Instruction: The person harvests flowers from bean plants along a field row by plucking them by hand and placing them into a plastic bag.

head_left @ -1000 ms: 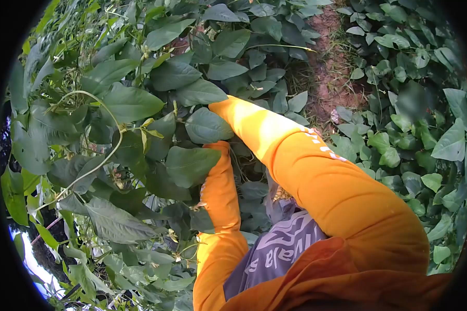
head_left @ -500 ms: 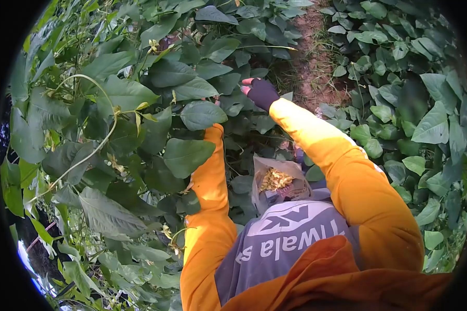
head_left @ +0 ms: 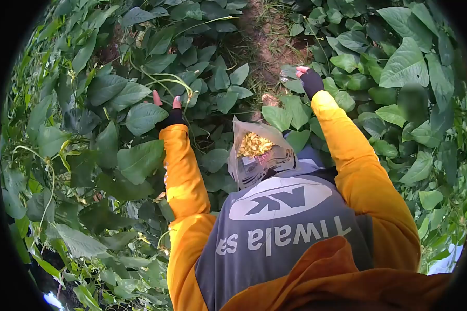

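My left hand (head_left: 172, 115), in a dark fingerless glove, is among the leaves left of centre. Its thumb and a finger stick up apart, just below slender pale green pods (head_left: 177, 82) on a stem; it does not visibly grip them. At the path's right edge is my right hand (head_left: 310, 82), gloved the same way. Its fingertips are drawn together, and anything between them is too small to make out. A translucent plastic bag (head_left: 237, 168) hangs open at my front, with small yellow pieces (head_left: 255, 145), perhaps blossoms, inside.
Dense leafy plants (head_left: 109, 93) crowd the left side, with a curling vine (head_left: 51, 181) among them. More broad leaves (head_left: 406, 65) grow on the right. Between the rows runs a narrow strip of reddish soil (head_left: 267, 39) with some grass.
My right hand has moved right across the path, its fingertips now closer together. My left hand has come out from behind leaves and shows beside the pods. The view has shifted right.
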### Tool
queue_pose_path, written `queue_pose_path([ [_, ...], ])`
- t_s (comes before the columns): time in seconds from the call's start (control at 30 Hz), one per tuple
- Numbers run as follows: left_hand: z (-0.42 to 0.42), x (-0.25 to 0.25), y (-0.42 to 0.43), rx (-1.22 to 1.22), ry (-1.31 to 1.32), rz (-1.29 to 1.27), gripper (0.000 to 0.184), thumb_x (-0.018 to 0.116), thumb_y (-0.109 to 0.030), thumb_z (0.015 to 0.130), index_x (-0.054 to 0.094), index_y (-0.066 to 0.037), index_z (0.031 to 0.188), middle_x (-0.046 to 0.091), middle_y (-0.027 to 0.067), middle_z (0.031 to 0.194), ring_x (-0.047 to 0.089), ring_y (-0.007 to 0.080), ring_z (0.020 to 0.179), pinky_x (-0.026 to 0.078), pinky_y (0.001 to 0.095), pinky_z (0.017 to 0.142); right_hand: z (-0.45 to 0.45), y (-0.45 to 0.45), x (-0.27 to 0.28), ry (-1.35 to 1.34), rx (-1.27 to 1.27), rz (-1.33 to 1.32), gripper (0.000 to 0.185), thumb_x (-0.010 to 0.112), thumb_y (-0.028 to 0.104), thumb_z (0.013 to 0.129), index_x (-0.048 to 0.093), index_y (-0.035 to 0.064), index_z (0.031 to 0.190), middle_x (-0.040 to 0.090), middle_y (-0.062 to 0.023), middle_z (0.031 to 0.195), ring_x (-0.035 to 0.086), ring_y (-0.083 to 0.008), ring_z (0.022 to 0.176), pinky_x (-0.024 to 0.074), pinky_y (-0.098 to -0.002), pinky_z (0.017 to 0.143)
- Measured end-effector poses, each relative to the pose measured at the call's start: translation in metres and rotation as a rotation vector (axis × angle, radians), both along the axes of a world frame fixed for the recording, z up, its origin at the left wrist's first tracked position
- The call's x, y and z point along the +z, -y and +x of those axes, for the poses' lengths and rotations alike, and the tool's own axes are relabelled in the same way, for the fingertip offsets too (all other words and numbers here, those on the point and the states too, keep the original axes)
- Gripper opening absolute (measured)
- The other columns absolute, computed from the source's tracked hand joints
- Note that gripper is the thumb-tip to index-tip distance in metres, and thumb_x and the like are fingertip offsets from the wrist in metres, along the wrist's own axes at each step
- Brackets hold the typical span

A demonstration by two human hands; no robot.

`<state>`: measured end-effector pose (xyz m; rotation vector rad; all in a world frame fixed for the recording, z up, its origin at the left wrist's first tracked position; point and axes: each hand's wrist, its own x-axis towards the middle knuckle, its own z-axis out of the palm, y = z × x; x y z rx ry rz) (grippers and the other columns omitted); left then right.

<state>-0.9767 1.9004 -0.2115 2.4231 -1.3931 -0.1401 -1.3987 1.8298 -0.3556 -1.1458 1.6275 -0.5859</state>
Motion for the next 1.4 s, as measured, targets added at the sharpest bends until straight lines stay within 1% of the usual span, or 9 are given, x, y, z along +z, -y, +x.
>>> queue_pose_path([
  [0.23,-0.088,0.046,0.014,-0.474,0.154,-0.193,0.046,0.065,-0.007,0.075,0.056,-0.012,0.121,0.032,0.0189,0.141,0.029,0.0441,0.129,0.028,0.0499,0.104,-0.022,-0.085,-0.047,0.039,0.413,0.299,0.025,0.062,0.021,0.079,0.064,0.0045,0.098,0.066,-0.0126,0.095,0.061,-0.0267,0.091,0.0460,-0.0327,0.080],
  [0.33,-0.116,0.033,0.015,-0.658,-0.046,-0.276,0.044,0.059,0.002,0.074,0.058,-0.012,0.116,0.047,0.0173,0.131,0.043,0.0412,0.120,0.037,0.0458,0.098,-0.013,-0.139,-0.088,-0.259,1.244,0.112,0.024,0.058,0.025,0.079,0.064,0.0078,0.095,0.064,-0.0148,0.093,0.061,-0.0277,0.090,0.0464,-0.0347,0.079],
  [0.43,-0.141,-0.003,0.007,-0.737,-0.442,-0.083,0.038,0.056,0.002,0.078,0.059,-0.007,0.114,0.058,0.0159,0.116,0.056,0.0314,0.104,0.044,0.0360,0.089,0.016,-0.175,-0.082,-0.465,1.272,0.608,0.031,0.054,0.026,0.083,0.064,0.0076,0.107,0.063,-0.0123,0.108,0.060,-0.0271,0.099,0.0450,-0.0343,0.086],
  [0.63,-0.167,-0.143,-0.001,-0.263,-0.926,1.298,0.048,0.058,-0.017,0.077,0.054,-0.009,0.124,0.061,0.0135,0.113,0.059,0.0226,0.101,0.045,0.0302,0.085,0.051,-0.256,-0.140,-0.351,0.861,0.632,0.029,0.054,0.023,0.082,0.064,0.0075,0.105,0.064,-0.0129,0.103,0.061,-0.0268,0.094,0.0462,-0.0347,0.082],
  [0.93,-0.163,-0.374,-0.073,-0.753,-0.059,1.419,0.058,0.058,-0.025,0.077,0.044,-0.016,0.133,0.054,0.0160,0.124,0.052,0.0309,0.115,0.041,0.0371,0.096,-0.043,-0.390,-0.312,0.208,0.058,0.887,0.048,0.061,0.021,0.083,0.048,0.0107,0.128,0.057,-0.0121,0.118,0.054,-0.0212,0.108,0.0422,-0.0345,0.091],
  [1.0,-0.154,-0.399,-0.085,-0.722,-0.059,1.466,0.058,0.058,-0.025,0.077,0.044,-0.016,0.133,0.054,0.0163,0.123,0.052,0.0308,0.115,0.041,0.0373,0.096,-0.003,-0.277,-0.224,0.306,-0.512,1.319,0.070,0.070,0.025,0.077,0.034,0.0143,0.136,0.043,-0.0146,0.134,0.042,-0.0261,0.121,0.0398,-0.0396,0.094],
  [1.1,-0.145,-0.413,-0.089,-0.685,-0.086,1.518,0.058,0.059,-0.026,0.078,0.043,-0.016,0.133,0.054,0.0166,0.123,0.052,0.0307,0.115,0.041,0.0376,0.096,0.016,-0.259,-0.260,0.036,-0.784,1.226,0.090,0.078,0.032,0.065,0.029,0.0197,0.140,0.036,-0.0056,0.137,0.045,-0.0229,0.110,0.0436,-0.0377,0.068],
  [1.2,-0.136,-0.405,-0.096,-0.638,-0.169,1.551,0.058,0.059,-0.027,0.079,0.043,-0.016,0.133,0.054,0.0170,0.122,0.052,0.0306,0.115,0.041,0.0379,0.096,0.022,-0.230,-0.271,0.380,-0.842,1.027,0.043,0.066,0.031,0.079,0.048,0.0194,0.116,0.061,0.0011,0.104,0.051,-0.0180,0.099,0.0390,-0.0380,0.075],
  [1.4,-0.146,-0.299,-0.045,-0.442,-0.440,1.267,0.050,0.055,-0.034,0.084,0.046,-0.012,0.128,0.055,0.0214,0.118,0.055,0.0340,0.105,0.043,0.0411,0.089,0.051,-0.102,-0.185,0.889,-0.630,0.636,0.037,0.055,0.014,0.087,0.043,0.0037,0.119,0.058,-0.0164,0.091,0.060,-0.0245,0.077,0.0519,-0.0355,0.060],
])
